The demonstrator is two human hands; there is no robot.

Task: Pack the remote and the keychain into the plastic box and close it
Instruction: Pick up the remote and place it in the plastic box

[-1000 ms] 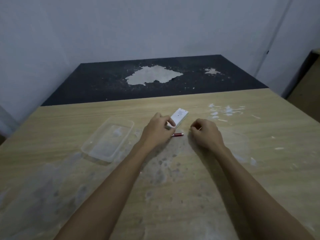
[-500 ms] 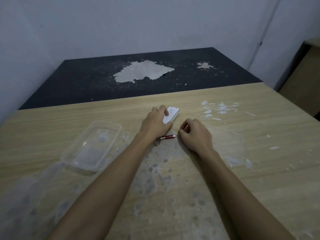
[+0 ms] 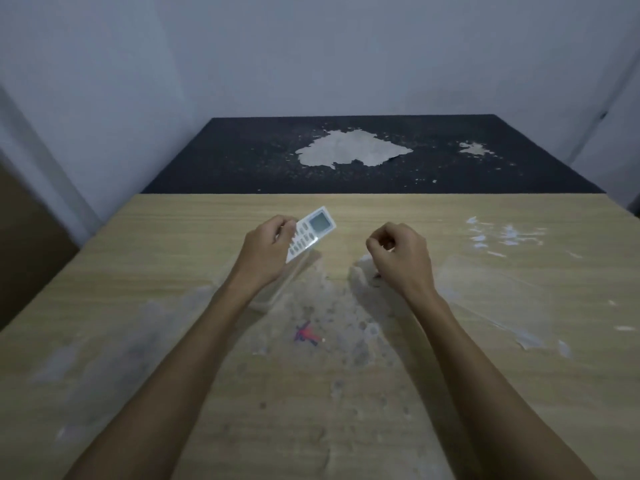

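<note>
My left hand (image 3: 265,252) holds the white remote (image 3: 311,232) by its lower end, buttons and screen facing up, lifted and tilted over the far end of the clear plastic box (image 3: 275,294). The box is faint and partly hidden under my left wrist. A small red keychain (image 3: 306,334), blurred, lies on the wooden table (image 3: 173,244) between my forearms, nearer to me than the box. My right hand (image 3: 403,256) hovers to the right as a closed fist; I see nothing in it. The clear lid (image 3: 491,289) lies flat to the right of that hand.
A black worn mat (image 3: 242,157) covers the far part of the surface up to the wall. White flakes (image 3: 505,233) are scattered at the far right of the table. Pale scuff marks cover the table's middle and left.
My left hand has lifted the remote off the table and carried it left, over the box. The right hand rose off the table, still curled. The view has swung left.
</note>
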